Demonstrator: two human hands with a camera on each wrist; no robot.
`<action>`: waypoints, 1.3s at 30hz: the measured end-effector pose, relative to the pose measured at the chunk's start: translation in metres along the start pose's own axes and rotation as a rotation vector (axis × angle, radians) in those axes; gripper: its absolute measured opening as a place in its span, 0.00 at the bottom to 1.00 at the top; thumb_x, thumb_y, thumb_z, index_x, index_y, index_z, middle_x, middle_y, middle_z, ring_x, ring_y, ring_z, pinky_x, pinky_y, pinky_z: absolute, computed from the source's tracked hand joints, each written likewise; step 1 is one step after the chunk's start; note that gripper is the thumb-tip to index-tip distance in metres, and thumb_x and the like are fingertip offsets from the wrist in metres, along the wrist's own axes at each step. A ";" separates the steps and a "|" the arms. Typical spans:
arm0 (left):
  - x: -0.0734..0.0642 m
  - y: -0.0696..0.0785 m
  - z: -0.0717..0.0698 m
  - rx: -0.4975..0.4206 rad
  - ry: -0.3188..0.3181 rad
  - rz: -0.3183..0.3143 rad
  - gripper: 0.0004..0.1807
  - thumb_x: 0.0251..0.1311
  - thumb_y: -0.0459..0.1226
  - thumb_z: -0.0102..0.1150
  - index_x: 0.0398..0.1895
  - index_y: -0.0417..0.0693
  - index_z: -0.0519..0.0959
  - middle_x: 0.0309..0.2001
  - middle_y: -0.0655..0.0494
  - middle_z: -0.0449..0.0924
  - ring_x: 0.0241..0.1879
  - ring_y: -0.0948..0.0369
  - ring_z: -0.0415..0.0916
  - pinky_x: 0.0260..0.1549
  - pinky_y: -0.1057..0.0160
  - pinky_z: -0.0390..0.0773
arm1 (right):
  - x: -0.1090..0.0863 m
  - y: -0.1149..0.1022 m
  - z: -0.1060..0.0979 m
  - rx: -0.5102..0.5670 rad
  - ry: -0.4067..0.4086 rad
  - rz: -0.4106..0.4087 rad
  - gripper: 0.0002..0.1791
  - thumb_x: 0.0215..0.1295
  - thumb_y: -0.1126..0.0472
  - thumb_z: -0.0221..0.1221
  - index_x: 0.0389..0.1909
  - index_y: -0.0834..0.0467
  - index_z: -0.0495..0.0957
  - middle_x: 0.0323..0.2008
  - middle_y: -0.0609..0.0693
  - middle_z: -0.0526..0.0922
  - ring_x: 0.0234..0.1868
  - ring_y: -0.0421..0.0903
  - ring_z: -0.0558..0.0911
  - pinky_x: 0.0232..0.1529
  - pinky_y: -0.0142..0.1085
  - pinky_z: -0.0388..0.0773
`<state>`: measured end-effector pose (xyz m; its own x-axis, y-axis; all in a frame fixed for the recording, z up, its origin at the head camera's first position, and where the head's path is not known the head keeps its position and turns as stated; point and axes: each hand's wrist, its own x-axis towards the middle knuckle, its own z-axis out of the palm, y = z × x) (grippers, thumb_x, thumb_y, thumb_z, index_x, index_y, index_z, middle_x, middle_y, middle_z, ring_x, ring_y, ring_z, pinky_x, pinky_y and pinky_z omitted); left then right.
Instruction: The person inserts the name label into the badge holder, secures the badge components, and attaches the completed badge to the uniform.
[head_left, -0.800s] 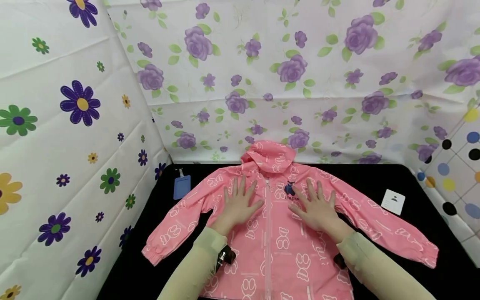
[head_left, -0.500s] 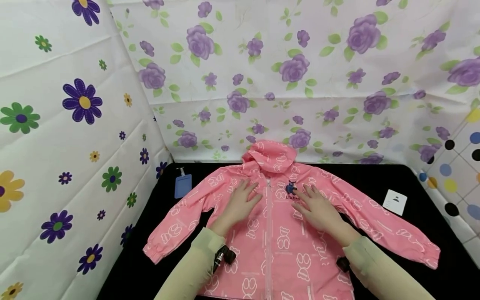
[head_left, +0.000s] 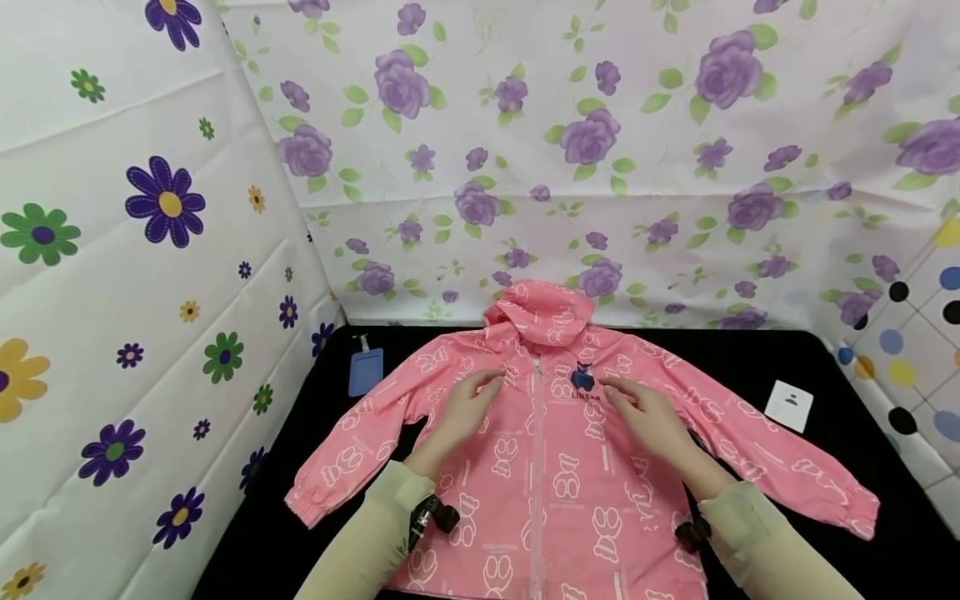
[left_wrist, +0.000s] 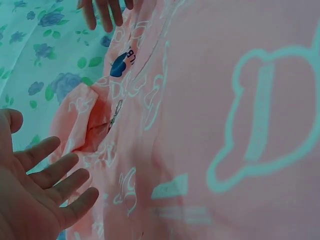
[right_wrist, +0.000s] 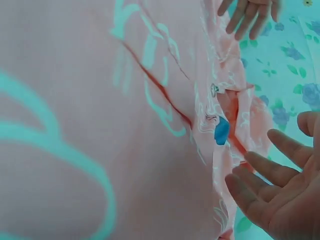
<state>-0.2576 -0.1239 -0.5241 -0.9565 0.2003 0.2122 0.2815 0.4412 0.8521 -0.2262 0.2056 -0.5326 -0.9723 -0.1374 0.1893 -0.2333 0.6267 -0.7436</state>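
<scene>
A pink hooded jacket (head_left: pixel 510 500) with white bear outlines lies spread flat, front up, its zipper (head_left: pixel 537 467) closed down the middle. Its hood (head_left: pixel 551 308) points to the back wall and both sleeves reach outward. My left hand (head_left: pixel 468 408) hovers over the chest on the left of the zipper, fingers relaxed. On the other side my right hand (head_left: pixel 648 417) is held above the chest beside the dark blue printed figure (head_left: pixel 582 377). Both wrist views show the left palm (left_wrist: pixel 30 195) and the right palm (right_wrist: pixel 290 195) raised off the cloth, holding nothing.
On the black tabletop (head_left: pixel 720 358), a blue badge holder (head_left: pixel 366 372) with a clip lies at the back left. A white card (head_left: pixel 789 405) lies at the right. Flower-printed cloth walls (head_left: pixel 465 150) stand behind and at the left; a dotted one (head_left: pixel 915 367) is at the right.
Both hands were spread flat on the jacket's chest; they have lifted, moved slightly apart and their fingers have relaxed. The jacket stays in place.
</scene>
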 end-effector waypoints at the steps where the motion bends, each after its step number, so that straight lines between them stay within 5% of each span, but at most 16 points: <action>1: -0.001 0.000 -0.004 -0.001 0.009 -0.013 0.21 0.81 0.43 0.53 0.63 0.37 0.83 0.61 0.45 0.85 0.65 0.47 0.79 0.67 0.45 0.76 | 0.000 0.000 -0.001 0.010 0.000 0.009 0.25 0.85 0.46 0.53 0.69 0.58 0.81 0.67 0.60 0.82 0.70 0.63 0.77 0.69 0.62 0.73; 11: -0.007 -0.007 -0.044 -0.087 0.089 -0.122 0.20 0.82 0.41 0.52 0.63 0.36 0.83 0.56 0.41 0.86 0.59 0.44 0.82 0.63 0.45 0.79 | 0.000 0.005 -0.006 0.090 -0.047 0.039 0.19 0.84 0.53 0.57 0.64 0.59 0.84 0.63 0.58 0.85 0.68 0.59 0.79 0.68 0.56 0.75; 19: -0.010 -0.016 -0.069 -0.161 0.160 -0.165 0.21 0.82 0.45 0.54 0.63 0.39 0.83 0.59 0.37 0.84 0.59 0.41 0.81 0.59 0.41 0.82 | -0.003 0.004 -0.010 0.191 -0.068 0.104 0.20 0.84 0.55 0.57 0.66 0.61 0.82 0.61 0.60 0.86 0.59 0.57 0.85 0.50 0.32 0.84; 26: -0.015 -0.026 -0.090 -0.225 0.233 -0.214 0.21 0.82 0.43 0.55 0.64 0.37 0.82 0.59 0.36 0.83 0.59 0.38 0.80 0.59 0.39 0.80 | -0.003 0.005 -0.012 0.200 -0.045 0.110 0.20 0.84 0.56 0.57 0.65 0.64 0.82 0.60 0.62 0.86 0.59 0.60 0.86 0.49 0.32 0.85; 32: -0.021 -0.034 -0.115 -0.169 0.300 -0.224 0.21 0.83 0.44 0.53 0.63 0.37 0.82 0.58 0.35 0.83 0.55 0.40 0.81 0.54 0.47 0.84 | -0.004 0.004 -0.015 0.210 -0.032 0.097 0.18 0.83 0.57 0.57 0.63 0.65 0.83 0.58 0.62 0.87 0.57 0.60 0.86 0.50 0.37 0.87; 39: -0.020 -0.048 -0.149 -0.019 0.438 -0.247 0.19 0.81 0.44 0.56 0.62 0.42 0.84 0.54 0.40 0.86 0.52 0.51 0.80 0.51 0.61 0.80 | -0.007 0.004 -0.019 0.152 -0.023 0.024 0.16 0.81 0.60 0.60 0.60 0.64 0.85 0.55 0.59 0.88 0.54 0.56 0.88 0.51 0.29 0.82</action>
<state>-0.2636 -0.2795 -0.4984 -0.9382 -0.2954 0.1804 0.0452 0.4122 0.9100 -0.2196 0.2238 -0.5251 -0.9772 -0.1425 0.1572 -0.2085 0.5066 -0.8366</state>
